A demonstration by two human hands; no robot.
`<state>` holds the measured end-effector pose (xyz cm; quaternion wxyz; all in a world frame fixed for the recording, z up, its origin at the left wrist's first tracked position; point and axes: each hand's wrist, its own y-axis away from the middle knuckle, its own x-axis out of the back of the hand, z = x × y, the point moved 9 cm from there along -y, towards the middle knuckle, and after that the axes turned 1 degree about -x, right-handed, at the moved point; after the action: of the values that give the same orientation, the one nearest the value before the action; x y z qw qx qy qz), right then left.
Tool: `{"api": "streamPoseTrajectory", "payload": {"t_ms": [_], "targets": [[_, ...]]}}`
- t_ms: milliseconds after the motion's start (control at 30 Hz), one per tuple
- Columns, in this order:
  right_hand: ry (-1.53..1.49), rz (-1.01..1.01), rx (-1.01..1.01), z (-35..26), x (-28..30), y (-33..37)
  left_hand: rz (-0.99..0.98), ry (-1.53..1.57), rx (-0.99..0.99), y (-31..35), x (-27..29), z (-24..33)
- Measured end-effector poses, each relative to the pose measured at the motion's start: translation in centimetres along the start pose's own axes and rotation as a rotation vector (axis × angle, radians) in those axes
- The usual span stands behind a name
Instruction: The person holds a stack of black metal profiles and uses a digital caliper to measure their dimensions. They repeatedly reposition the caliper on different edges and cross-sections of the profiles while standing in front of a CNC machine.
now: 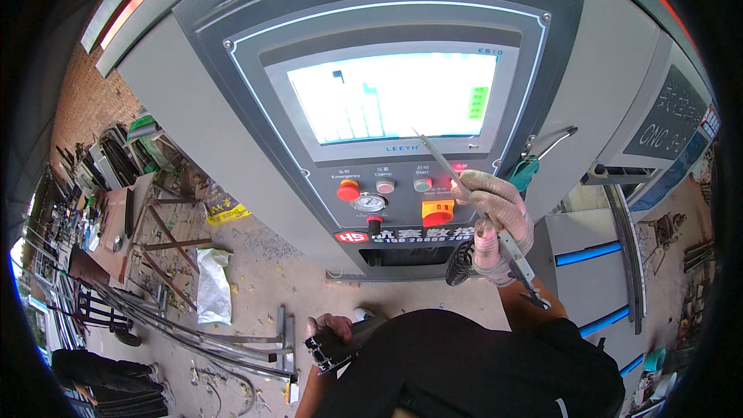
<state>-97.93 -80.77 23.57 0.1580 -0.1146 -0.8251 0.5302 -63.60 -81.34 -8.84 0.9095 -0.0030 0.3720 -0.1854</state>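
Right hand, gloved, grips a thin metal rod, finger on a lit button at centre – pressing evidently under way; left hand, lower centre, clasps a dark bracket; anything beyond – not shown.

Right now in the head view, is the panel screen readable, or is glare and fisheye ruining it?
Head view: the bright touchscreen on the grey control panel is blown out to near white, detail mostly lost; the panel edges bow toward the dark rim; the gloved right hand and thin metal rod stay sharp.

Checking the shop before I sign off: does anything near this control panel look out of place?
Yes: a white sack lies crumpled on the dirt floor left of the machine, with metal bars strewn beside it. The panel itself looks intact.
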Motion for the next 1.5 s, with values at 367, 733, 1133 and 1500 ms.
{"api": "streamPoseTrajectory", "payload": {"t_ms": [367, 733, 1133, 1500], "targets": [[-0.048, 0.004, 0.021, 0.4, -0.5, 0.7, 0.178, 0.007, -0.001, 0.8, 1.0, 0.1], [-0.043, 0.066, 0.132, 0.6, -0.9, -0.3, 0.041, -0.026, -0.003, 0.7, -0.1, 0.9], [0.126, -0.062, 0.108, 0.5, -3.9, -2.7, 0.100, -0.019, -0.025, 0.8, 0.1, 0.7], [0.106, -0.098, 0.032, 0.6, -3.4, -1.2, 0.092, -0.027, -0.040, 0.6, 0.0, 0.9]]}}
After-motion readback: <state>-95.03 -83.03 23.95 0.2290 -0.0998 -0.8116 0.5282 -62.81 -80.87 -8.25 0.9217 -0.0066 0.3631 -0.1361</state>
